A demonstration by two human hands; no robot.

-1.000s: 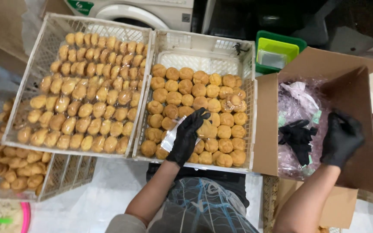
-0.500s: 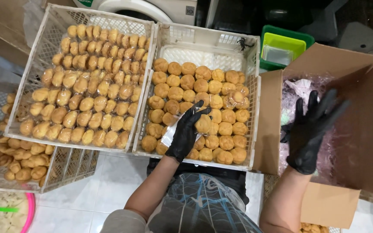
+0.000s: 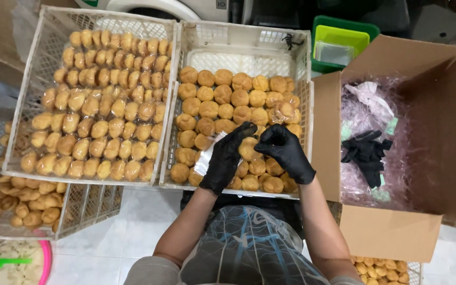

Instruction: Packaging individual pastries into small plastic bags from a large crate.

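Note:
Both my hands wear black gloves and hover over the middle white crate (image 3: 238, 38), which is filled with round golden pastries (image 3: 222, 95). My left hand (image 3: 227, 158) is shut on a small clear plastic bag (image 3: 206, 158) near the crate's front edge. Just to its right, my right hand (image 3: 287, 152) has its fingers curled and its thumb and fingertips pinched together. A pastry (image 3: 249, 149) lies between the two hands. Nothing is visible in the right hand's pinch.
The left crate (image 3: 32, 74) holds rows of wrapped pastries (image 3: 101, 111). An open cardboard box (image 3: 434, 137) on the right holds clear bags and a black bundle (image 3: 368, 154). Green containers (image 3: 341, 37) stand behind. Another crate (image 3: 80, 208) and a pink bowl (image 3: 44, 261) sit lower left.
My right hand has left the cardboard box and moved left to the middle crate, closing its spread fingers into a pinch. My left hand has stayed over the crate with the bag.

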